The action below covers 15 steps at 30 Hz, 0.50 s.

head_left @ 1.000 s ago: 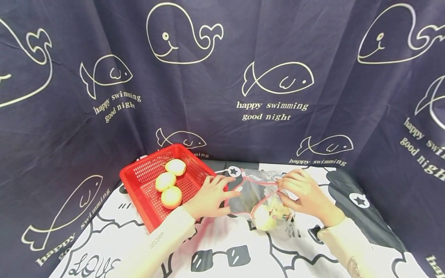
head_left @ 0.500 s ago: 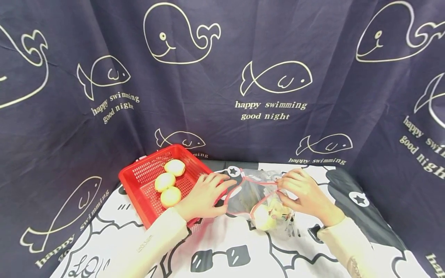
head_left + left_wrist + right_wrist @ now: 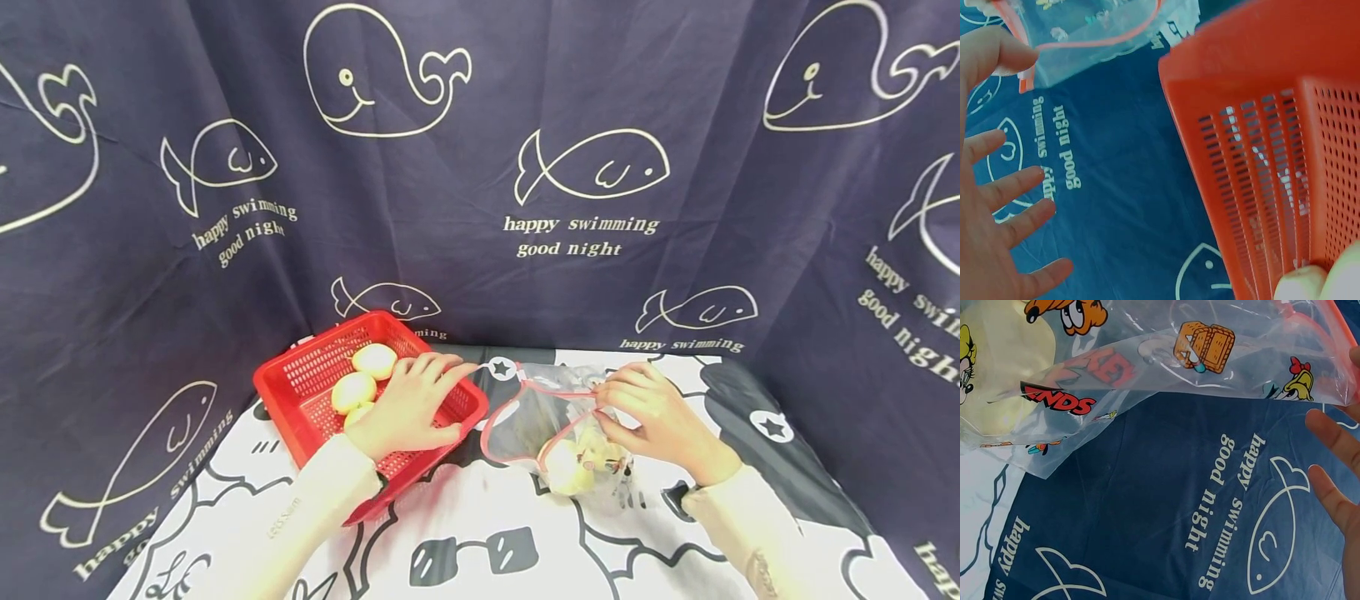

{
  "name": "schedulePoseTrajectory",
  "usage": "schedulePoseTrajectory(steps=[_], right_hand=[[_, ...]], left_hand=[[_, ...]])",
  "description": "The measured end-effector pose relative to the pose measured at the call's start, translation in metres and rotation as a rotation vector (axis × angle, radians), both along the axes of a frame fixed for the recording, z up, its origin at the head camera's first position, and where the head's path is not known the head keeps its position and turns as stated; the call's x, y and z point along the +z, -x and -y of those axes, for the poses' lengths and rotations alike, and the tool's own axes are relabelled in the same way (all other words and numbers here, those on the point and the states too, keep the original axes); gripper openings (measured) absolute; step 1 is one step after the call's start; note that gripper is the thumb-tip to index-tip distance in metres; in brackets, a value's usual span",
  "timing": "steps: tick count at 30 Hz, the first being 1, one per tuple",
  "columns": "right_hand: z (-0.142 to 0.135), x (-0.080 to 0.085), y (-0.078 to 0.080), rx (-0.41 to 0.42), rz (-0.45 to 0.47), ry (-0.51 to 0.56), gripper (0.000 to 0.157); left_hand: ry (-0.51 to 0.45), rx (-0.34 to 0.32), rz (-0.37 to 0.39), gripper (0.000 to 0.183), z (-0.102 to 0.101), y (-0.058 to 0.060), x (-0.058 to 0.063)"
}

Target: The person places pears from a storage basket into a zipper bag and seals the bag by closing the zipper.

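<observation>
My left hand (image 3: 408, 404) is over the right part of a red plastic basket (image 3: 273, 412), its fingers spread and holding nothing in the left wrist view. Several round pale yellow fruits (image 3: 373, 361) lie in the basket; the hand partly covers one of them. My right hand (image 3: 660, 421) pinches the pink-edged mouth of a clear zip bag (image 3: 521, 429), which gapes toward the basket. Inside the bag is a round pale yellow fruit (image 3: 566, 467). Cartoon prints cover the bag (image 3: 1210, 375) in the right wrist view, where two fingers (image 3: 1332, 437) stand apart from it.
A white and dark patterned cloth (image 3: 480, 508) covers the table under the basket and bag. Behind and at both sides hangs a dark blue curtain (image 3: 450, 208) with whale and fish drawings.
My left hand has moved left, away from the bag's mouth and over the basket. The right hand keeps its hold on the bag in nearly the same place.
</observation>
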State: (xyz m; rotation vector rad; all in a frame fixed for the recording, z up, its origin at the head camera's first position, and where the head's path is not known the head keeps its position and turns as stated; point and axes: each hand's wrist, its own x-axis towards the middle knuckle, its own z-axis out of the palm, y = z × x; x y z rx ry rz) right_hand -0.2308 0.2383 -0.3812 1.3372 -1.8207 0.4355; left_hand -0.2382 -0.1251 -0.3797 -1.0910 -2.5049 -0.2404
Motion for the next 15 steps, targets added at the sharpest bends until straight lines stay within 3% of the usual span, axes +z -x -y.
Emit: schedulePoseTrajectory(steps=[8, 15], right_hand=[[0.0, 0.0, 0.0, 0.009, 0.0, 0.003, 0.024], [0.0, 0.0, 0.001, 0.012, 0.005, 0.006, 0.024]], left_hand=[[0.034, 0.045, 0.077, 0.086, 0.022, 0.004, 0.004], [0.094, 0.116, 0.209, 0.098, 0.039, 0.005, 0.003]])
